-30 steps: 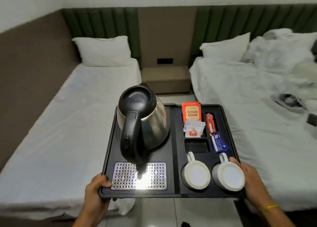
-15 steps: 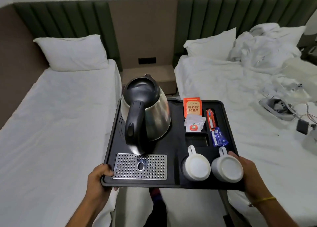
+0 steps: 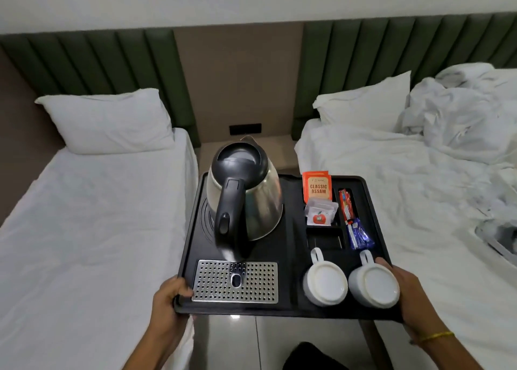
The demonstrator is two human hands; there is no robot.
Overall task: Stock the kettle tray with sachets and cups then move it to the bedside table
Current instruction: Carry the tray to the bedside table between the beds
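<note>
I carry a black kettle tray [image 3: 291,229] level in the aisle between two beds. My left hand [image 3: 169,295] grips its near left corner and my right hand [image 3: 407,294] grips its near right corner. On the tray stand a steel kettle [image 3: 246,196] with a black handle, a perforated metal drip plate [image 3: 235,281], and two white cups [image 3: 326,281] [image 3: 373,285] turned upside down. An orange "Classic Assam" sachet [image 3: 317,186], a white sachet [image 3: 320,214], red stick sachets [image 3: 345,204] and blue ones [image 3: 359,235] fill the compartments. The brown bedside table [image 3: 282,152] lies just beyond the tray.
A made bed [image 3: 84,215] with a pillow [image 3: 109,120] is on the left. On the right is a bed [image 3: 436,201] with a pillow [image 3: 366,103] and rumpled white bedding [image 3: 461,109]. A black socket panel [image 3: 245,129] sits on the wall above the bedside table. Glossy floor tiles [image 3: 251,339] show below the tray.
I have walked forward with the tray down the aisle. The bedside table and headboards are closer, and the tray's far edge now reaches the table's front.
</note>
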